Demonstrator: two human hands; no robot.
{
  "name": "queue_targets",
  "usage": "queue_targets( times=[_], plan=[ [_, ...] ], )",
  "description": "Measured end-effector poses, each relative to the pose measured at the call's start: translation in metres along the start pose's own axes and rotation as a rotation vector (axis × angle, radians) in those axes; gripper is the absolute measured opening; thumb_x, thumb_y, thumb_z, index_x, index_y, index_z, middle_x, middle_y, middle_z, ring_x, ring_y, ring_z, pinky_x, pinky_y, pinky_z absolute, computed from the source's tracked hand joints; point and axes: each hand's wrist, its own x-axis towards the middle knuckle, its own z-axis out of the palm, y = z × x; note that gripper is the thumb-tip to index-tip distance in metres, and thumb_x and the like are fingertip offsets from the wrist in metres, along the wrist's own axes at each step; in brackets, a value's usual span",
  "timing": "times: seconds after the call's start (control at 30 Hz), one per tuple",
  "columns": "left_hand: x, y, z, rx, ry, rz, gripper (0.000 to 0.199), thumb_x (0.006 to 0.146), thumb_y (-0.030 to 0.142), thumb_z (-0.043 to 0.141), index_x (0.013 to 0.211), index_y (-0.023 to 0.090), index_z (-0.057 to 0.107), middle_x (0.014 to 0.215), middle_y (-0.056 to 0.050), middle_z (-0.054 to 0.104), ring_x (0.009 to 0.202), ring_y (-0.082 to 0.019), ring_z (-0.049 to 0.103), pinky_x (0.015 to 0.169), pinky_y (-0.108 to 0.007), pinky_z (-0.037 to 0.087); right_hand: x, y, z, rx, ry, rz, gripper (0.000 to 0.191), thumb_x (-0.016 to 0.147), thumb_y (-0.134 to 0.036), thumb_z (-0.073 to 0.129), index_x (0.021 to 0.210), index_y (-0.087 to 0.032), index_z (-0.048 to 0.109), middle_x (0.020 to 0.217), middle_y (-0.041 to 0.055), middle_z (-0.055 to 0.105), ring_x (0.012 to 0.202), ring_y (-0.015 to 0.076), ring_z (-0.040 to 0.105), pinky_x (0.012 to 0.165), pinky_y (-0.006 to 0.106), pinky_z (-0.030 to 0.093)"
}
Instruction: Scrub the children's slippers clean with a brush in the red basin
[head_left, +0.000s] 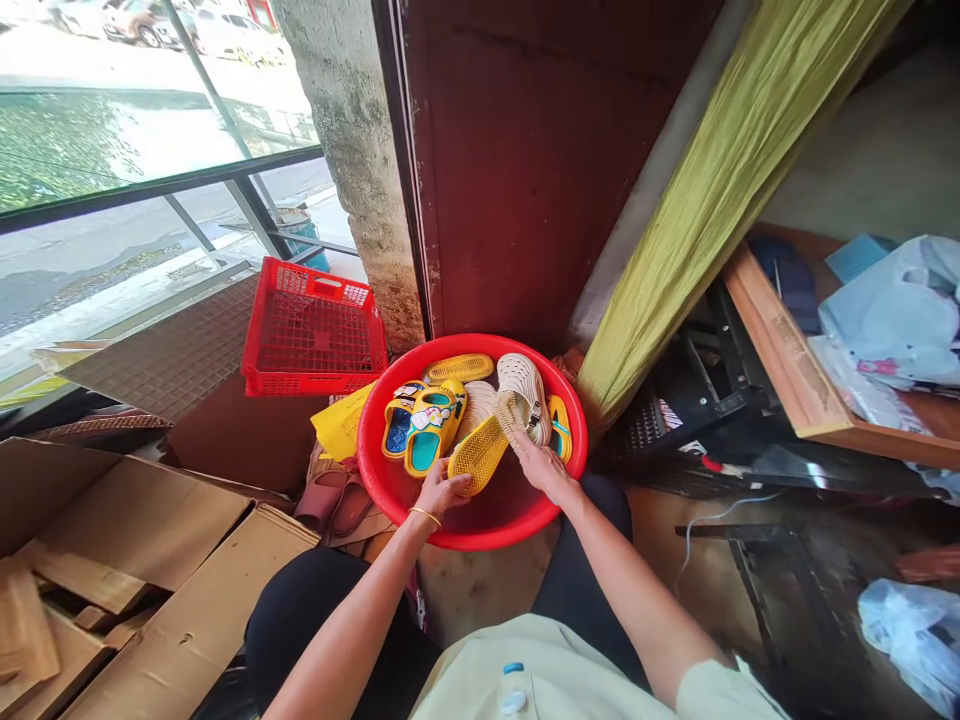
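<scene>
My left hand (442,490) grips a yellow slipper (478,458) by its heel end, its patterned sole turned up. In my right hand (541,468) is a tan scrub brush (513,418), held at the toe end of that sole. Both hands are over a red basin (380,475). Inside it, left of the sole, lie yellow slippers with cartoon decorations (435,420) and blue or teal insoles. A cream clog (519,380) rests behind the brush. Another yellow slipper (459,369) lies sole up at the back, and a yellow one (559,428) leans at the right wall.
A red plastic crate (315,382) stands behind left of the basin. Open cardboard boxes (195,580) with wood pieces are at the left, and brownish-pink slippers (330,500) beside the basin. A yellow-green curtain (690,230) and a wooden drawer (795,350) are at the right.
</scene>
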Motion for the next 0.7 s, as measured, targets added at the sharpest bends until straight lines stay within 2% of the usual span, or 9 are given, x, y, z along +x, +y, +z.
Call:
queue_targets(
  times=[0.03,0.1,0.2,0.27,0.33,0.47,0.63,0.7],
  plan=[
    [-0.002,0.001,0.000,-0.012,-0.031,0.032,0.059,0.061,0.042,0.087,0.107,0.020,0.057,0.097,-0.006,0.072,0.085,-0.024,0.072,0.069,-0.037,0.060,-0.003,0.000,0.003,0.047,0.012,0.005,0.059,0.106,-0.029,0.034,0.164,-0.021,0.031,0.114,0.0136,0.078,0.102,0.0258,0.076,0.091,0.039,0.057],
    [-0.005,0.004,0.000,0.024,-0.056,0.182,0.058,0.066,0.044,0.083,0.112,0.021,0.057,0.102,-0.006,0.071,0.091,-0.025,0.071,0.077,-0.041,0.060,-0.008,0.002,0.006,0.143,0.034,0.009,0.059,0.106,-0.031,0.035,0.164,-0.020,0.031,0.123,0.0134,0.076,0.109,0.0253,0.074,0.094,0.036,0.057],
    [-0.003,0.009,-0.004,0.199,0.001,0.502,0.055,0.074,0.043,0.075,0.121,0.020,0.058,0.113,-0.007,0.070,0.106,-0.027,0.067,0.096,-0.044,0.055,-0.012,0.004,0.004,0.252,0.074,0.005,0.060,0.106,-0.030,0.037,0.165,-0.020,0.030,0.133,0.0111,0.072,0.115,0.0227,0.072,0.097,0.031,0.055],
    [0.001,0.011,-0.007,0.340,0.052,0.640,0.054,0.078,0.039,0.069,0.127,0.021,0.057,0.123,-0.009,0.067,0.114,-0.028,0.063,0.105,-0.045,0.050,-0.011,0.002,0.000,0.277,0.104,0.005,0.059,0.106,-0.030,0.037,0.164,-0.020,0.030,0.135,0.0101,0.071,0.115,0.0219,0.072,0.098,0.030,0.055],
    [0.005,0.009,-0.009,0.471,0.104,0.682,0.054,0.079,0.034,0.064,0.131,0.021,0.056,0.128,-0.010,0.065,0.118,-0.029,0.062,0.108,-0.047,0.047,-0.006,-0.004,-0.004,0.274,0.128,-0.010,0.058,0.106,-0.031,0.036,0.163,-0.019,0.034,0.138,0.0103,0.069,0.117,0.0222,0.071,0.100,0.031,0.055],
    [0.014,-0.001,-0.013,0.615,0.178,0.646,0.056,0.080,0.031,0.061,0.135,0.019,0.055,0.128,-0.013,0.066,0.121,-0.033,0.061,0.109,-0.053,0.046,-0.006,-0.027,-0.010,0.191,0.089,-0.082,0.056,0.106,-0.030,0.036,0.161,-0.021,0.039,0.143,0.0110,0.066,0.124,0.0235,0.066,0.103,0.034,0.053],
    [0.024,-0.014,-0.016,0.713,0.216,0.727,0.048,0.080,0.020,0.057,0.128,0.019,0.060,0.125,-0.016,0.068,0.124,-0.034,0.061,0.110,-0.053,0.047,-0.045,-0.061,-0.012,-0.066,-0.152,-0.231,0.056,0.106,-0.039,0.038,0.162,-0.037,0.035,0.113,0.0104,0.076,0.098,0.0287,0.074,0.085,0.039,0.057],
    [0.026,-0.016,-0.015,0.758,0.227,0.780,0.044,0.082,0.018,0.055,0.126,0.019,0.061,0.124,-0.016,0.069,0.125,-0.033,0.060,0.110,-0.053,0.047,-0.056,-0.064,-0.015,-0.131,-0.174,-0.234,0.058,0.106,-0.038,0.037,0.164,-0.038,0.030,0.109,0.0114,0.076,0.091,0.0286,0.074,0.082,0.040,0.056]
  ],
)
